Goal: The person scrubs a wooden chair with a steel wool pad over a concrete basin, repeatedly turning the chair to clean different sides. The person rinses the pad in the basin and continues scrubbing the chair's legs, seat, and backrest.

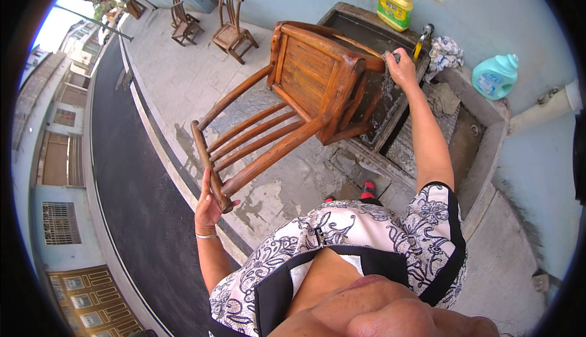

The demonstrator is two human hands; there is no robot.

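Observation:
A brown wooden chair (306, 69) lies tilted over the edge of a concrete sink, its slatted back pointing toward my left. My left hand (211, 204) grips the end of the chair's top rail. In my right hand (401, 69) is a dark grey scrubbing cloth or pad (388, 80), held against a chair leg above the water. The pad's exact material cannot be told. Dark water fills the sink's left basin (339, 9), and part of the chair hangs over it.
A yellow pump jug (394, 5), a tap (425, 32), a crumpled cloth (445, 55) and a turquoise bottle (494, 78) stand along the sink. The right basin holds a washboard (414, 128) and a rag (442, 99). Two small wooden chairs (234, 35) stand behind, beside a road (123, 154).

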